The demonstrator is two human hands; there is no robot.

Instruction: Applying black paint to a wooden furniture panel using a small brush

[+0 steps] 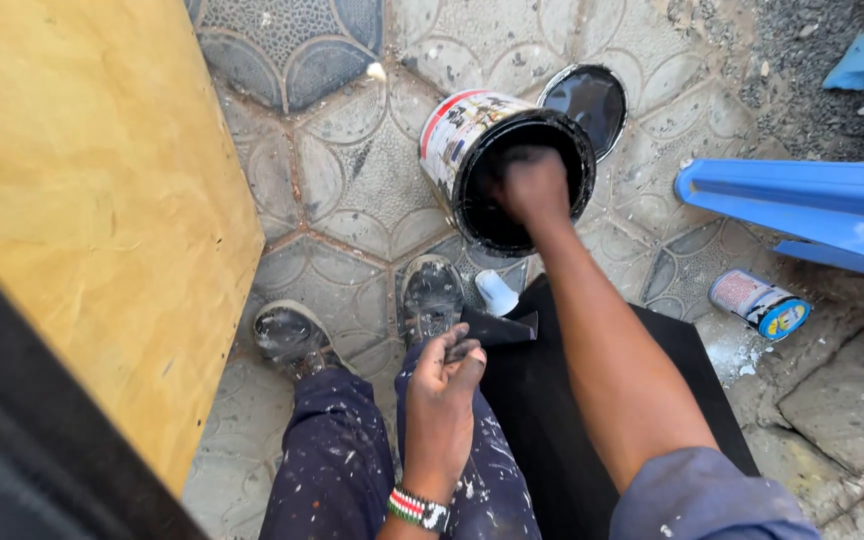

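Note:
My right hand [532,187] reaches down into an open paint can [462,130] that holds black paint; its fingers are blurred and dark, and whether they hold anything I cannot tell. The can stands tilted on the patterned paving. My left hand [444,385] rests over my knee, fingers closed on the corner of a black panel [542,410] that leans by my legs. A beaded band circles that wrist. My two paint-spattered shoes [292,335] stand below the can.
A large yellow plywood sheet [92,200] fills the left. The can's black lid [584,100] lies behind it. A small white container [497,292] sits by my shoe. A blue plastic piece [812,210] and a small tin [758,303] lie at the right.

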